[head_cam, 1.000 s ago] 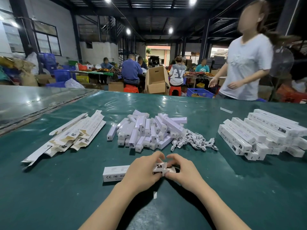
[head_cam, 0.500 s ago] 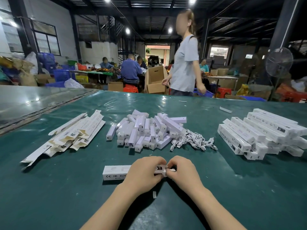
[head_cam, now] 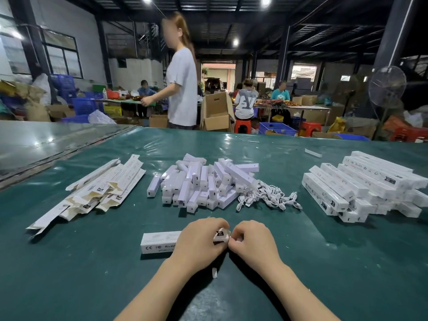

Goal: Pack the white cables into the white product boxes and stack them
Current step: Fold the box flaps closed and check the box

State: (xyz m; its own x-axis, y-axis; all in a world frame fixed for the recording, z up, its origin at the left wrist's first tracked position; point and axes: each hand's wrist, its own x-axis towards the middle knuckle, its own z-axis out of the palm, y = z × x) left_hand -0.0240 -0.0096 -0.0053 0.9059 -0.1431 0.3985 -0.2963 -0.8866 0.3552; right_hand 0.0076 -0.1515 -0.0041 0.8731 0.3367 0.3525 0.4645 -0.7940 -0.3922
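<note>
A long white product box (head_cam: 159, 243) lies on the green table (head_cam: 69, 262) just in front of me. My left hand (head_cam: 199, 242) grips its right end, fingers curled over it. My right hand (head_cam: 252, 242) pinches the small flap at that same end. A tangle of white cables (head_cam: 268, 196) lies in the middle of the table. A stack of packed white boxes (head_cam: 361, 184) stands at the right.
Flat unfolded box sleeves (head_cam: 97, 191) lie at the left. A heap of small white inner pieces (head_cam: 201, 184) sits in the centre. A paper scrap (head_cam: 214, 272) lies between my wrists. A person in a white shirt (head_cam: 181, 89) walks beyond the table's far edge.
My hands have stayed on the box's right end, with fingers closing tighter over the flap. The person behind the table has walked from right to left.
</note>
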